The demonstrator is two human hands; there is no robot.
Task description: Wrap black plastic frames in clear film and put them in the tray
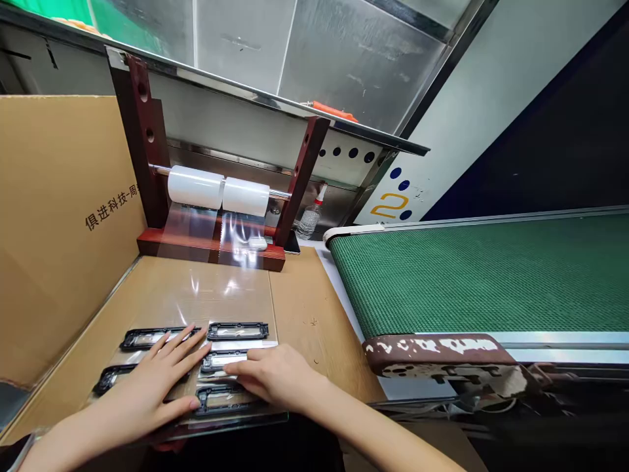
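Several long black plastic frames lie in two columns on clear film over cardboard. My left hand [160, 370] is spread flat, palm down, across the left column, partly covering the upper left frame [140, 339] and lower left frame [112, 379]. Its thumb reaches the edge of the lower right frame [209, 401]. Over the middle right frame [213, 362], my right hand [280, 373] has its fingers bent and pressed together at a pale strip. Whether the fingertips grip anything is hidden. The upper right frame [238, 331] lies uncovered just beyond that hand.
Behind the frames, two film rolls [195, 187] hang on a rod in a dark red wooden stand [211, 249]. A green conveyor belt [472, 275] runs to the right. Cardboard [63, 229] walls the left side. A clear bottle [309, 219] stands by the stand under a metal shelf [246, 92].
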